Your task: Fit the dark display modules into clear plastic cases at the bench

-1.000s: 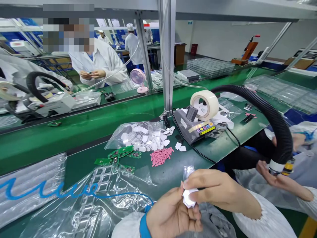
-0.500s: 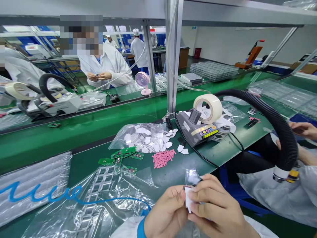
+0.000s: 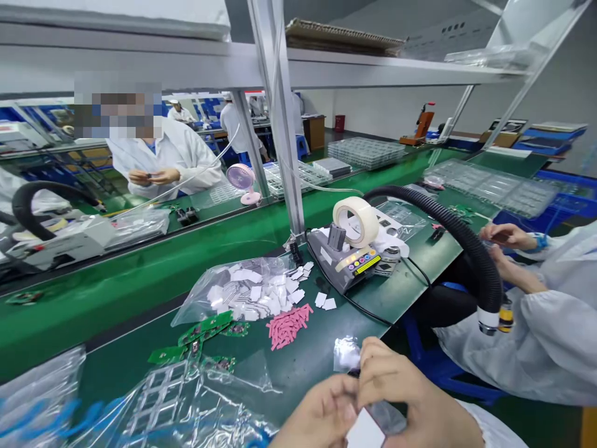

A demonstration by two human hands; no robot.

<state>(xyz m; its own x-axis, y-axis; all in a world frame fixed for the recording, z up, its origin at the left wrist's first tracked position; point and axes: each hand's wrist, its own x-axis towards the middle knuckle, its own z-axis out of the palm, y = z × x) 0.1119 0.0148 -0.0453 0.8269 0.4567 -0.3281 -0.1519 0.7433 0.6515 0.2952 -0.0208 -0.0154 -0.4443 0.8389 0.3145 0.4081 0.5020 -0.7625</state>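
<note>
Hands close together at the bottom of the head view, low and in front of the tabletop (image 3: 321, 367): left hand (image 3: 314, 418) and right hand (image 3: 413, 398) both clamped by the fingers on a flat white piece (image 3: 364, 430). Beside it, under the curled right fingers, a greyish part (image 3: 386, 415), too blurred to make out. Just beyond the fingertips, a small shiny clear bag (image 3: 346, 354). Farther off, a heap of pink strips (image 3: 289, 326) next to a plastic bag (image 3: 189, 305) full of white cards (image 3: 249, 292), with two loose white cards (image 3: 325, 301) to its right. Near the heap, to its left, green circuit boards (image 3: 205, 330). Behind, a tape roll (image 3: 368, 223) on a grey device (image 3: 338, 277). At far right, a co-worker's hands (image 3: 510, 239) close together.
</note>
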